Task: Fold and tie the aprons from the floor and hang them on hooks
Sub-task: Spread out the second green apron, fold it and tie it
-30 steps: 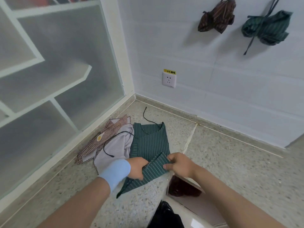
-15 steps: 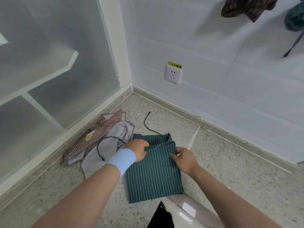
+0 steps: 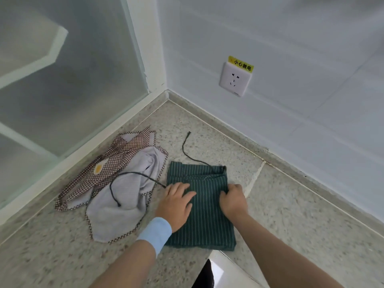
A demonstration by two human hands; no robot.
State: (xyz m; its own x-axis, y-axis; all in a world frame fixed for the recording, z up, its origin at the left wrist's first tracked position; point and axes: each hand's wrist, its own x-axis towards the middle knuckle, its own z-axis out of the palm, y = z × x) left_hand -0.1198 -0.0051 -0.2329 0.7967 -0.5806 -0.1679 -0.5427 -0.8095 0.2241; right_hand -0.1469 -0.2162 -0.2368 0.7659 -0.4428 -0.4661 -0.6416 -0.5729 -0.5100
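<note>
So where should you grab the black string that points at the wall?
Probably pinch the string near its free end, coming from above: it lies flat and loose on the floor, curving away from the folded green apron.

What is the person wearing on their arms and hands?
The left hand and right hand are bare: no gloves, and no rings or watch show. A light blue wristband wraps the left wrist. No sleeves are in view.

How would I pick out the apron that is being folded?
Find the white wall socket; on the floor below lie two aprons. It is the green striped apron under the left hand and right hand, folded flat, unlike the crumpled checked apron beside it.
</note>
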